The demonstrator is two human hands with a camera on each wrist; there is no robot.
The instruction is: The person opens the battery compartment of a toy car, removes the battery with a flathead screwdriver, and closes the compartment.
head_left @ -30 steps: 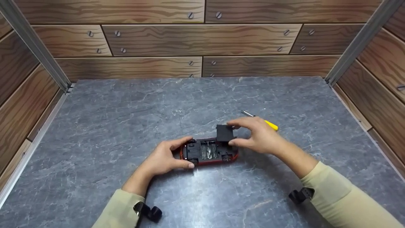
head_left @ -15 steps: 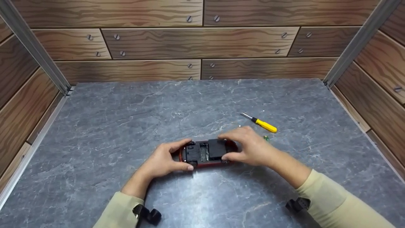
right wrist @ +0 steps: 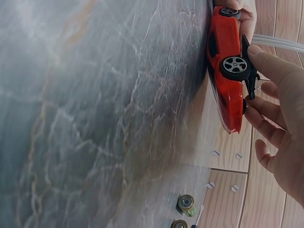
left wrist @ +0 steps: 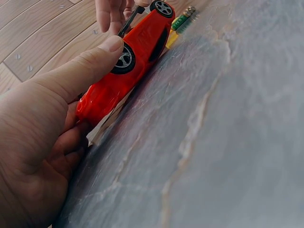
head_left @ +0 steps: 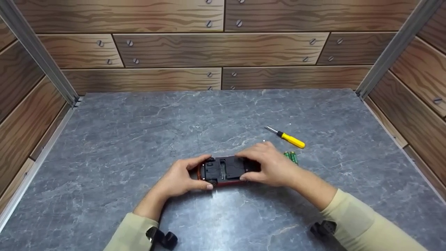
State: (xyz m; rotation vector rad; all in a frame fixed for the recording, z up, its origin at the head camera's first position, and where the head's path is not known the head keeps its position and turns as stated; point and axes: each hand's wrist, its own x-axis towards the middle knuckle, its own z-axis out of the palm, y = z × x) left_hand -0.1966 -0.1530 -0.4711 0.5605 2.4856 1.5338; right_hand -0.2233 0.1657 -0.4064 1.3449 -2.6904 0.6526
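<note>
A red toy car [head_left: 228, 182] lies upside down on the table, its black underside facing up. My left hand [head_left: 181, 176] grips one end, thumb and fingers on either side near the wheels. The thumb of that hand lies against a wheel [left wrist: 124, 59] in the left wrist view. Between thumb and fingers, my right hand [head_left: 271, 165] holds a black battery cover [head_left: 234, 167] over the underside. The cover stands slightly tilted off the car in the right wrist view. Part of the battery compartment [head_left: 223, 169] shows beside the cover; the car's other end is partly hidden by the right hand.
Green batteries [head_left: 293, 157] lie on the table just behind the right hand. Beyond them is a screwdriver [head_left: 292, 140] with a yellow handle. A tiny bright piece [head_left: 264, 141] lies near the right knuckles. Wood-patterned walls enclose the grey marbled table [head_left: 139, 132].
The right hand has brought the battery cover down and to the left, from above the car's far edge onto its underside. The batteries have come into view. The left hand keeps its grip.
</note>
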